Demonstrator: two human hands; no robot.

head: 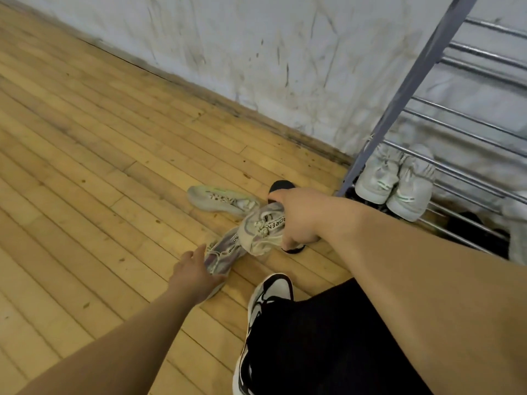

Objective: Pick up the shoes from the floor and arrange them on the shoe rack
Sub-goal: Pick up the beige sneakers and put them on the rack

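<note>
Floorboards (85,166) of pale wood fill the left of the scene and run to a scuffed white wall (256,38) at the far side. The left hand (194,270) reaches in from the near left, its fingers (199,250) fairly straight and a little apart, laid on the near end of a silvery sneaker (221,253) that lies on the floor; the thumb stretches along the shoe's near side, not curled round it. Farther off, a grey-green sneaker (219,198) lies on its own on the boards, its toe pointing left. Just right of the silvery one, and overlapping its far end, is a beige sneaker (261,228) with dark lettering, and the right hand (298,215) grips it at the heel end with fingers curled down round it; whether this shoe is off the floor cannot be told. A black shoe (281,185) shows behind and below that hand, mostly hidden by it. Nearer the camera is the person's own foot in a white and black trainer (272,292) under a black trouser leg. At the right stands the shoe rack (410,86), a grey side post with metal rails, against the wall. A pair of pale sneakers (376,178) sits side by side on a lower tier, toes toward the near side, and another pale shoe (517,223) is cut off by the right edge.
</note>
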